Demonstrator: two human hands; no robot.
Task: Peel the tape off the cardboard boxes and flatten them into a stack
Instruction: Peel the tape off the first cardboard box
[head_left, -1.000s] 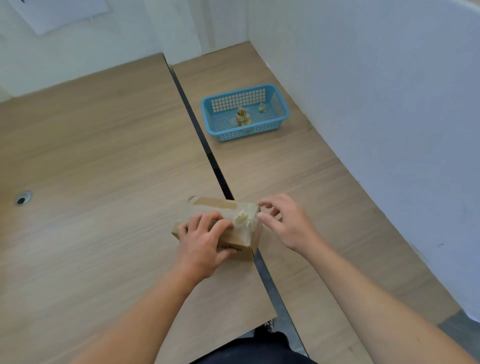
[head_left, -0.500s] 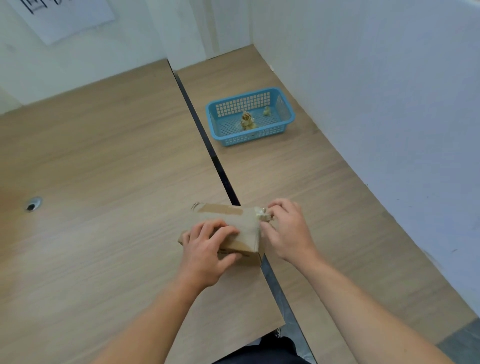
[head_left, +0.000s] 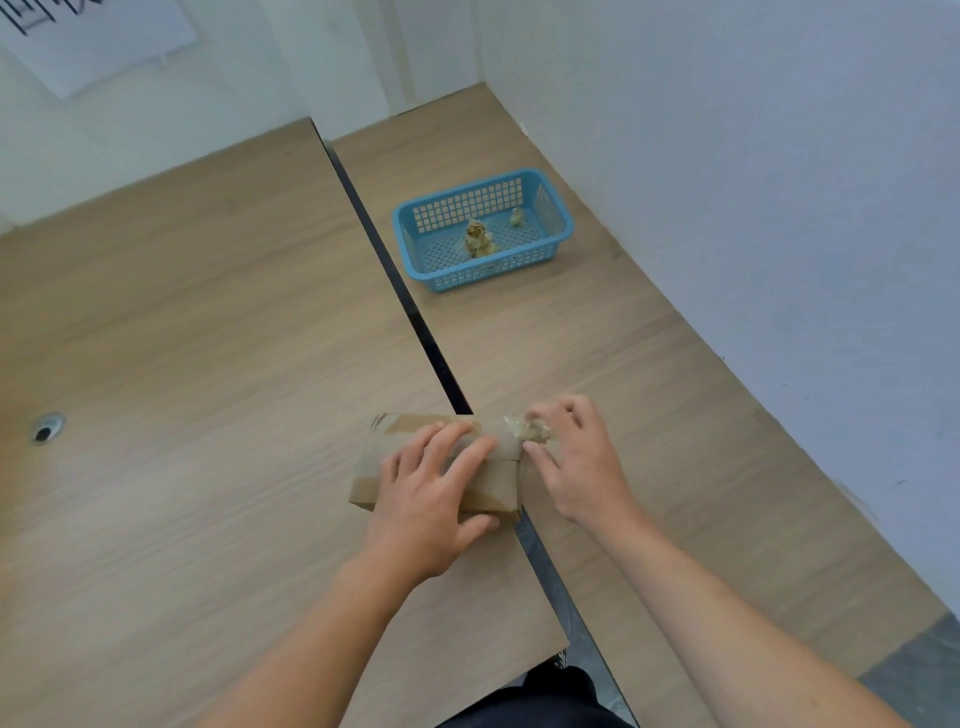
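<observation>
A small brown cardboard box (head_left: 374, 467) lies on the wooden table by the dark gap between the two tabletops. My left hand (head_left: 431, 499) lies on top of the box, fingers spread over it and thumb against its near side. At the box's right end my right hand (head_left: 576, 462) pinches a crumpled bit of clear tape (head_left: 535, 430), still joined to the box's upper right corner. A strip of tape (head_left: 415, 425) runs along the box's far top edge.
A blue plastic basket (head_left: 558, 228) stands further back on the right tabletop with wads of peeled tape (head_left: 479, 240) inside. A white wall runs along the right side. A cable hole (head_left: 48, 429) is in the left tabletop. The table's near edge is just below my forearms.
My right hand has drawn the tape wad from the box's end face up and to the right, past the corner. My left hand stays on the box.
</observation>
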